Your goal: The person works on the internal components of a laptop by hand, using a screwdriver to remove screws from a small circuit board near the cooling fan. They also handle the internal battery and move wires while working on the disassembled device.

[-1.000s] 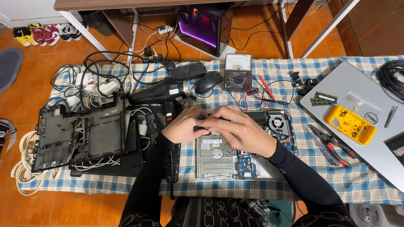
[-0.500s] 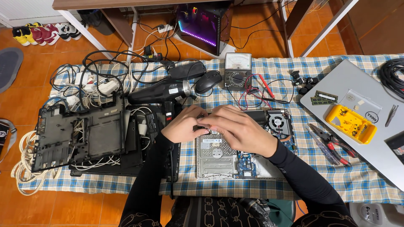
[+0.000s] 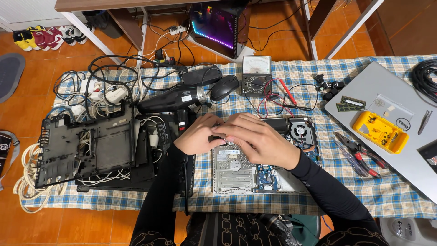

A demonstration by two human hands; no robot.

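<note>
Head view. Your left hand (image 3: 196,133) and right hand (image 3: 255,136) meet over the far edge of the opened laptop chassis (image 3: 261,159), which lies near the middle of the checked cloth (image 3: 291,205), toward its near edge. The fingers of both hands are curled and drawn together around a small dark part (image 3: 214,137) at the upper left corner of the silver drive tray (image 3: 233,165). Both hands look closed on it in a pinch, though the knuckles cover the contact, so I cannot tell exactly which fingertips hold it.

Advice for this step: keep both wrists low on the chassis so the pull stays level. Work the part out straight along the board, not upward, since a tilt may strain whatever socket sits under it. The cooling fan (image 3: 302,130) sits just beside your right hand, so keep the heel of that hand off it.

Surroundings: the black heat gun (image 3: 175,98) lies just beyond your left hand, with the mouse (image 3: 224,87) and analogue meter (image 3: 256,73) further toward the far edge. The meter's red and black leads (image 3: 277,98) trail close to your right knuckles and could snag. The pliers (image 3: 359,150) and yellow screw tray (image 3: 380,132) stay within reach to the right. The black bottom cover (image 3: 86,150) rests at the left edge.
</note>
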